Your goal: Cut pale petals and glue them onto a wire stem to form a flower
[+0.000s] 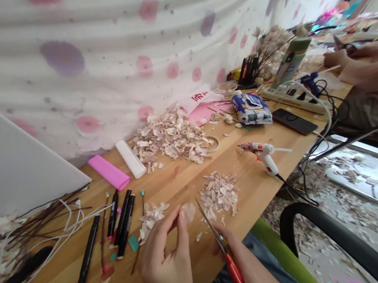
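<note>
Your left hand [166, 265] has its grip closed on a pale petal piece [189, 211], pinched between thumb and fingertips. The piece projects beyond the fingertips, above the counter [180, 179]. Your right hand [243, 264] has its grip clamped around the red handles of the scissors [219, 242]. The blades point up and left, with the tip just right of the petal piece, near but not touching it. A small pile of trimmings [219, 194] lies on the counter just beyond the blade tip. Black markers [123, 222] lie left of your left hand. A glue gun [265, 154] rests farther off to the right.
</note>
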The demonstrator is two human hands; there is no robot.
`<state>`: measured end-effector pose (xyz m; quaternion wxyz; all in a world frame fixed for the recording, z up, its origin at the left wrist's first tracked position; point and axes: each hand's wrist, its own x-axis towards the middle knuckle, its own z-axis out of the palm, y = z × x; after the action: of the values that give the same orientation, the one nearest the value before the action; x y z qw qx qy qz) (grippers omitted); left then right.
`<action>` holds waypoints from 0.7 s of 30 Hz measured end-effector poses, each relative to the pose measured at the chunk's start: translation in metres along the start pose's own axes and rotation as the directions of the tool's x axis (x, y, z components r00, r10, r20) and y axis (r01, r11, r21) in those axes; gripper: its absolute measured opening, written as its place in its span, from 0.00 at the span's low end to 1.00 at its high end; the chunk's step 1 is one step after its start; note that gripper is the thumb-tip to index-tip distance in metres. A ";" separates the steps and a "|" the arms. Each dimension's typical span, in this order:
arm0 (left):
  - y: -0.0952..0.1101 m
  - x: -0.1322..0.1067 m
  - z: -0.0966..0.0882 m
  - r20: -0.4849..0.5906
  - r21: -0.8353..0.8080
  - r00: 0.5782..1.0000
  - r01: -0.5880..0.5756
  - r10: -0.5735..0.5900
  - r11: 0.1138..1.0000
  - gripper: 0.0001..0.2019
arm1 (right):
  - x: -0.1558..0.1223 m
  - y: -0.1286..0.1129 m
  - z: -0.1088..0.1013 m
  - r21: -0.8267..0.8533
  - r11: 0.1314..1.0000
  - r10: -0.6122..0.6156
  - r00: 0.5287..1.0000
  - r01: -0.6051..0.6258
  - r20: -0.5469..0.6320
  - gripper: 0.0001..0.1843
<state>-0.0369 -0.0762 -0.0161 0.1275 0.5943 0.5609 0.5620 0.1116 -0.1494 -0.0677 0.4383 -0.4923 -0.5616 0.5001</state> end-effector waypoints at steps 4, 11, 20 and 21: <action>0.008 -0.004 0.000 -0.065 0.069 0.997 -0.028 0.032 0.997 0.03 | -0.001 0.000 0.003 -0.034 0.999 0.013 1.000 -0.013 -0.013 0.66; 0.012 -0.005 0.001 -0.038 -0.047 0.996 0.076 -0.078 0.996 0.01 | 0.005 -0.042 0.001 0.030 0.999 -0.028 0.995 0.031 -0.091 0.52; 0.013 0.009 0.003 0.146 -0.320 0.929 0.371 -0.341 0.872 0.03 | 0.013 -0.062 -0.007 0.056 0.997 0.050 0.998 -0.049 -0.023 0.41; 0.013 0.010 0.004 0.150 -0.323 0.924 0.383 -0.353 0.865 0.04 | 0.014 -0.060 -0.007 0.060 0.997 0.050 0.999 -0.049 -0.013 0.43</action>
<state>-0.0293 -0.0703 -0.0017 0.3590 0.4683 0.5500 0.5910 0.1098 -0.1358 -0.0069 0.4443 -0.4966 -0.5309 0.5236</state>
